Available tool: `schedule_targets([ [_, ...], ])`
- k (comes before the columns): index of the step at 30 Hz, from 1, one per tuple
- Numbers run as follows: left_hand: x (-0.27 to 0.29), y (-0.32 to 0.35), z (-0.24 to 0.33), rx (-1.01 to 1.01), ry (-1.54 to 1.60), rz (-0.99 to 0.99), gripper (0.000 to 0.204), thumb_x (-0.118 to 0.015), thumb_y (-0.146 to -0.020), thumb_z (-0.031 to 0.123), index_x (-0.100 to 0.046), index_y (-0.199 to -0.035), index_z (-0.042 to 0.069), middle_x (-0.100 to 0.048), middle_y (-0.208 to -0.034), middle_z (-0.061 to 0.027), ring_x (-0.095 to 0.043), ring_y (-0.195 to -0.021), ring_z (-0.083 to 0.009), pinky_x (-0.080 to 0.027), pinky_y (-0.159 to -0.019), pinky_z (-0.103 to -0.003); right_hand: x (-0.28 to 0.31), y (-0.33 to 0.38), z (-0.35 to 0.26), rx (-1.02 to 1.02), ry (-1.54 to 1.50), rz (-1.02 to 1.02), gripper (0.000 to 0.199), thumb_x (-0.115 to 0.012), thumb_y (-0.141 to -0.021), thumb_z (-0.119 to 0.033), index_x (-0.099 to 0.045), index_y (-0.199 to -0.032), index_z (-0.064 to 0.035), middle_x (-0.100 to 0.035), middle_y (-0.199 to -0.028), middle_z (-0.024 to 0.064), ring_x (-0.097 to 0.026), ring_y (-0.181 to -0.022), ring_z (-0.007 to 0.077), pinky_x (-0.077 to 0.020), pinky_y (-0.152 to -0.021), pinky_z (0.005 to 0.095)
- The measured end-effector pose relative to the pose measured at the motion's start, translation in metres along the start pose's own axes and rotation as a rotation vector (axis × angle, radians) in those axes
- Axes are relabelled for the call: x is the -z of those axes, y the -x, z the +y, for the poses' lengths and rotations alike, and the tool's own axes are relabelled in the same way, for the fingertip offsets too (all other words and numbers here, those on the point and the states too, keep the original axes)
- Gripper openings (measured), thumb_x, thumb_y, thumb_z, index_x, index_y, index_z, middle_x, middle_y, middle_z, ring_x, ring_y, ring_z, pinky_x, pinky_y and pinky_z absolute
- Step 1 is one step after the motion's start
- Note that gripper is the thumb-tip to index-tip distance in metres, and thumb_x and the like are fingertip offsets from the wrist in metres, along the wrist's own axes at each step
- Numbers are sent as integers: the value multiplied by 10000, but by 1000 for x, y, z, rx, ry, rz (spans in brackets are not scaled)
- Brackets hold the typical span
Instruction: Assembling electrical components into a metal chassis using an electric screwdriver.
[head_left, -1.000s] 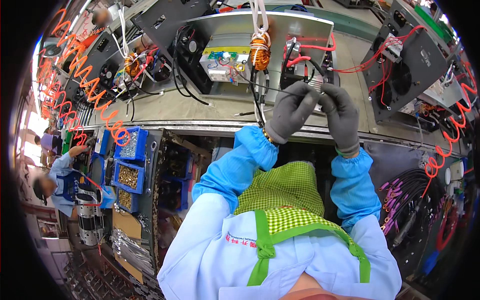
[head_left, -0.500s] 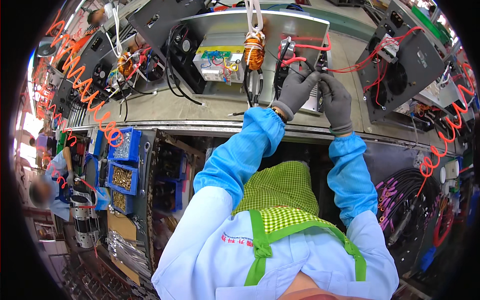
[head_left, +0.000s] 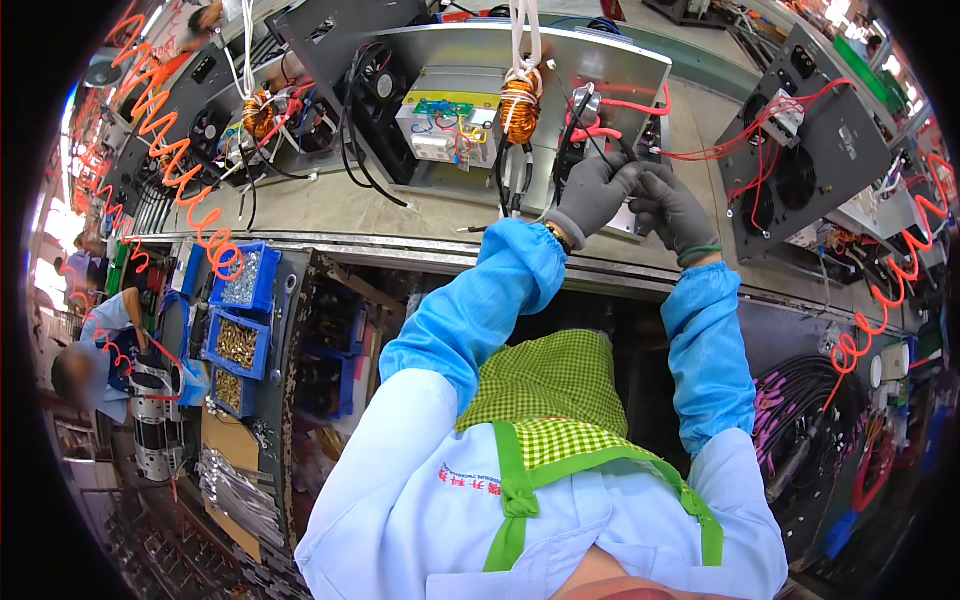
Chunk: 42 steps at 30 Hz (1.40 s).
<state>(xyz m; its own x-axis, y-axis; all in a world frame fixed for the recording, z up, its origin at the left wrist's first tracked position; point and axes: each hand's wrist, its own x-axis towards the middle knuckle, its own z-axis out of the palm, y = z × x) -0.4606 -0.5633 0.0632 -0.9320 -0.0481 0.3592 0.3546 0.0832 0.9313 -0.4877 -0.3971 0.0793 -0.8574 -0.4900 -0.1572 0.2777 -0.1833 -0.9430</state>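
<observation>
My left hand (head_left: 592, 196), in a grey glove, pinches a black cable (head_left: 627, 146) that comes from an open metal power unit on the bench. My gloved right hand (head_left: 680, 214) is closed right beside it, fingers curled in at the left fingertips; what it grips is hidden. Above the hands, thick red cables (head_left: 640, 106) run near a round silver part (head_left: 588, 103). To their left, a copper-wound coil (head_left: 521, 112) hangs on white cords in front of the sheet-metal panel (head_left: 625, 66). Farther left sits a white module with a green board (head_left: 440, 130).
A grey fan panel with red wires (head_left: 812, 140) stands at the right. Another unit with a coil (head_left: 258, 116) is at the left. Orange coiled hoses (head_left: 215, 240) hang on both sides. Blue bins of screws (head_left: 238, 342) stand lower left, near a co-worker (head_left: 95, 365).
Both hands have drawn slightly down, the right hand turning with its fingers more curled. The whole view has shifted a little. At the far left, the co-worker has shifted position.
</observation>
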Motion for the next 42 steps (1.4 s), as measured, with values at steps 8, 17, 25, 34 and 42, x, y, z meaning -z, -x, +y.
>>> schedule_targets([
  [8,25,7,36,-90,-310,168,346,-671,-866,241,-531,-1117,48,-639,-759,-96,-623,-669,-181,-491,-614,-315,-8,-2,19,36,-295,-42,221,-581,-932,-144,-531,-1120,-38,-596,-904,58,-584,-742,100,-479,-578,198],
  [17,50,-49,43,-186,-563,-52,303,-618,-897,335,-649,-1033,65,-679,-860,-144,-664,-755,-301,-503,-661,-358,9,-28,7,122,-377,15,209,-613,-928,-218,-606,-1032,-37,-650,-877,67,-632,-708,127,-538,-578,223],
  [25,25,-73,36,-187,-944,23,334,-593,-876,405,-666,-877,79,-645,-813,-165,-621,-804,-368,-488,-719,-467,37,-73,17,112,-280,-23,240,-584,-947,-236,-592,-1130,-80,-639,-941,34,-578,-739,95,-481,-591,212],
  [34,18,-75,33,-176,-1033,51,310,-573,-880,360,-647,-850,60,-644,-807,-194,-625,-819,-381,-506,-723,-473,15,-68,10,-44,-31,81,429,-592,-916,-440,-593,-1180,-102,-621,-1011,-18,-560,-855,97,-477,-729,263],
  [42,28,-73,39,-165,-1003,-3,308,-588,-874,355,-652,-903,55,-648,-819,-194,-630,-822,-380,-506,-733,-468,35,-91,34,-34,-38,-105,428,-560,-940,-412,-578,-1204,-76,-615,-1069,23,-578,-939,127,-473,-856,290],
])
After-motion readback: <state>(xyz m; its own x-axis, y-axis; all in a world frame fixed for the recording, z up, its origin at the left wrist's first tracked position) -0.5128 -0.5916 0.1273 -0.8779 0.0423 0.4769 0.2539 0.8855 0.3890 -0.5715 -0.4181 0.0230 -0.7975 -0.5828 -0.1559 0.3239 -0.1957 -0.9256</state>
